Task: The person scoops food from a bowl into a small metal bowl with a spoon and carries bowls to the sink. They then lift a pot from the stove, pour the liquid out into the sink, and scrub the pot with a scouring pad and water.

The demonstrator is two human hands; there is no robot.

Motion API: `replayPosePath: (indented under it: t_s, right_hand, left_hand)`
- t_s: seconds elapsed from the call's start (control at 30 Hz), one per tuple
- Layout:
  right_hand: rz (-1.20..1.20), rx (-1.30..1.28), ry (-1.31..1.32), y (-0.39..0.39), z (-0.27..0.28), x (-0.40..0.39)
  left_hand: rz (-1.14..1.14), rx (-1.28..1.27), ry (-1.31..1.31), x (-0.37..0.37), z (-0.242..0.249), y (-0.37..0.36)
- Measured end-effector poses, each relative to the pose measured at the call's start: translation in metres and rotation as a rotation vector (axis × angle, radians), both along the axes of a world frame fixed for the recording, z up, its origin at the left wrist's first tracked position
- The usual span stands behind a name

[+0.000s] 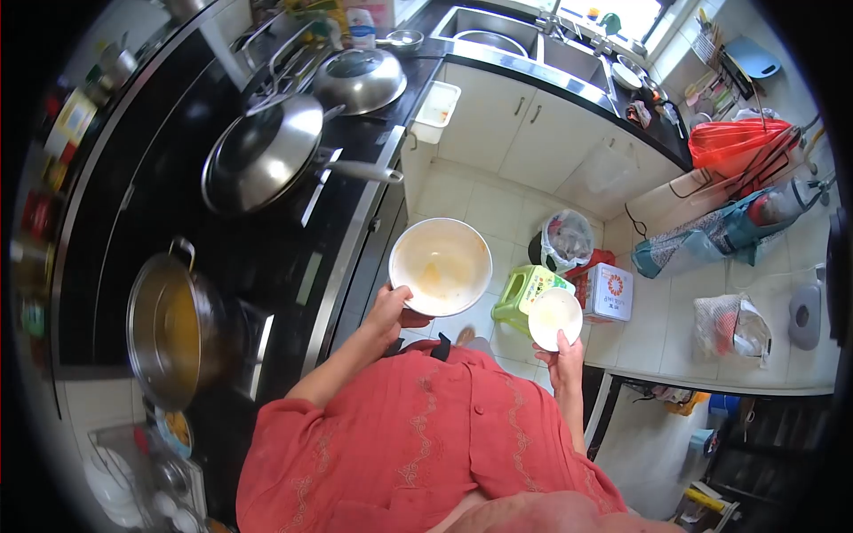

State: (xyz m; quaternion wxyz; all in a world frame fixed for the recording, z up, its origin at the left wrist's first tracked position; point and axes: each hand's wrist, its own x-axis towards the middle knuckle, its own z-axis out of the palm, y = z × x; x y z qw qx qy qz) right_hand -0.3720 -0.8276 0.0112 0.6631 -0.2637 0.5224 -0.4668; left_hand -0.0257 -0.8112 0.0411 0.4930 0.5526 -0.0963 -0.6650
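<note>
A large white bowl (pixel 441 266) with yellowish residue inside is held by its lower left rim in my left hand (pixel 389 311), thumb over the edge. To its right, my right hand (pixel 562 354) grips a smaller white bowl (pixel 555 318), with the thumb on the near rim. The smaller bowl is pale inside, and its contents, if any, are hard to make out. Both bowls are tilted towards the camera and stand apart from each other, above the floor in front of my red shirt.
On the left, the black stove counter carries a pot of yellowish liquid (pixel 167 329) and lidded pans (pixel 267 155). A sink (pixel 569 60) lies at the back. Below are a green stool (pixel 514 298), a lined trash bin (pixel 569 235) and a white tin box (pixel 609 291).
</note>
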Motion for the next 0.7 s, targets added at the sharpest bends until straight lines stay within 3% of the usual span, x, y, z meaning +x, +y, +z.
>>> replayPosePath:
  t_s: [0.3, 0.57, 0.7]
  right_hand:
    - [0.071, -0.063, -0.006, -0.188, -0.024, -0.006]
    - [0.303, -0.112, 0.080, -0.370, 0.015, 0.018]
    - [0.356, -0.112, -0.045, -0.428, 0.014, 0.041]
  left_hand:
    - [0.120, -0.002, -0.039, -0.017, 0.000, -0.158]
    - [0.352, 0.046, -0.044, -0.023, 0.012, -0.264]
    - [0.444, -0.024, -0.016, -0.014, 0.006, -0.316]
